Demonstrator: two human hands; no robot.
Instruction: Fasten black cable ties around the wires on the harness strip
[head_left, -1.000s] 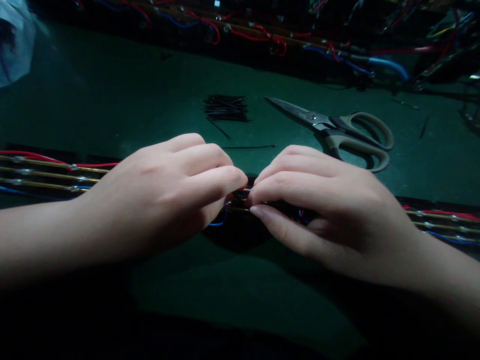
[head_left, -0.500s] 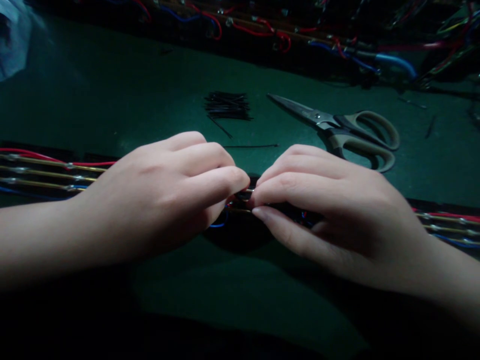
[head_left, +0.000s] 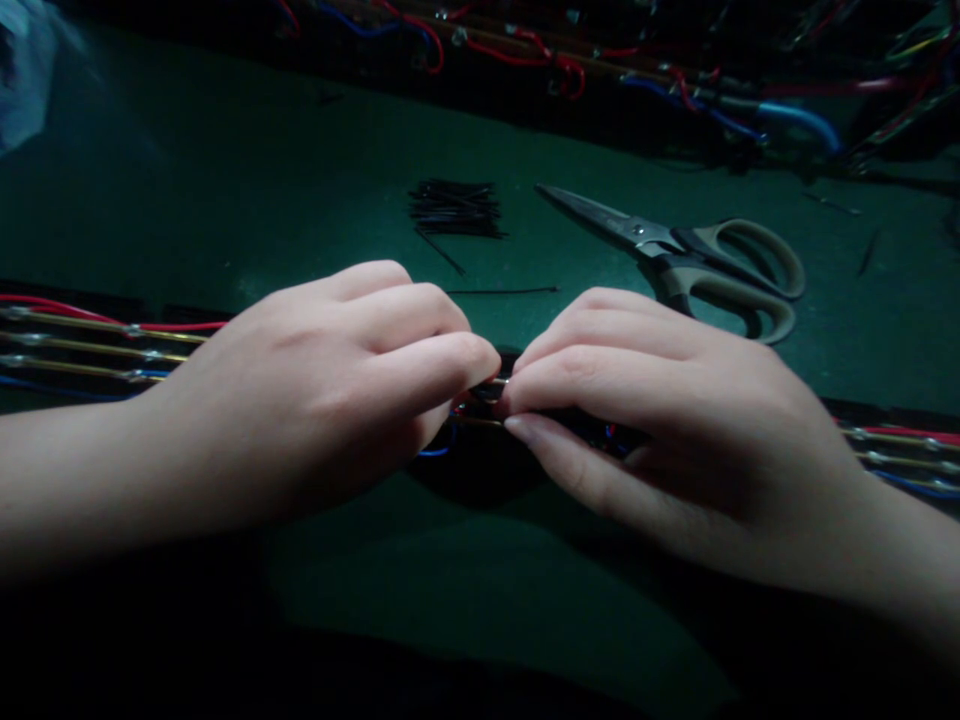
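Observation:
My left hand point(head_left: 337, 370) and my right hand point(head_left: 660, 410) meet over a long wired strip point(head_left: 82, 345) with brass-coloured rods, solder joints and red and blue wires. Both hands are closed, fingertips pinched together almost touching at the strip's middle. A small dark curved piece point(head_left: 486, 393) shows between the fingertips; what exactly each hand grips is hidden by the fingers. Just beyond them lies one loose black cable tie point(head_left: 510, 291). Farther back is a bundle of black cable ties point(head_left: 454, 209), with one stray tie angled below it.
Scissors point(head_left: 660, 245) with grey-and-black handles lie partly spread behind my right hand. Another dark assembly with red and blue wires point(head_left: 517, 60) runs along the back of the green work surface point(head_left: 225, 180). A pale plastic bag point(head_left: 26, 80) is at the far left.
Both hands keep the same pinched hold at the strip's middle. The surroundings have shifted only very slightly in view.

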